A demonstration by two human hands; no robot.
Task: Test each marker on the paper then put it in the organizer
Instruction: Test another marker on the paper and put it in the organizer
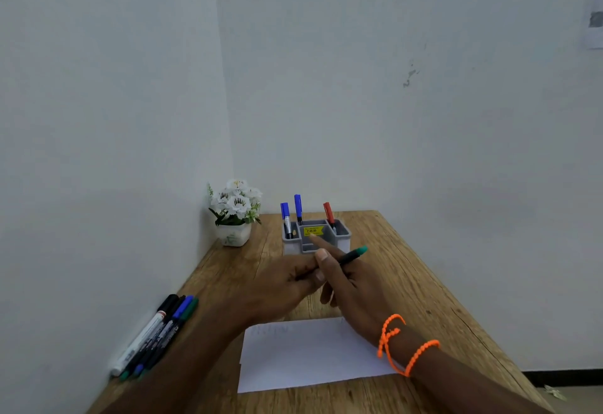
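Holding a green-capped marker [350, 255] above the desk [408, 286], both hands meet at the middle of the view. The right hand [354, 296] has its thumb and fingers curled round the black barrel, its grip closed on the marker, whose green end points toward 2 o'clock. The left hand [284, 286] pinches the marker's other end, which is hidden between the fingers. At 12 o'clock from the hands stands the grey organizer [316, 237] with a yellow price sticker; two blue-capped markers [291, 214] stand upright in its left compartments and a red-capped marker [328, 213] in its right one. At 6 o'clock the white paper [310, 358] lies flat on the desk with faint marks near its far left corner. At 8 o'clock a row of loose markers [153, 335] lies along the wall. A pot of white flowers [235, 211] sits at 11 o'clock. Orange beaded bands [404, 345] circle the right wrist.
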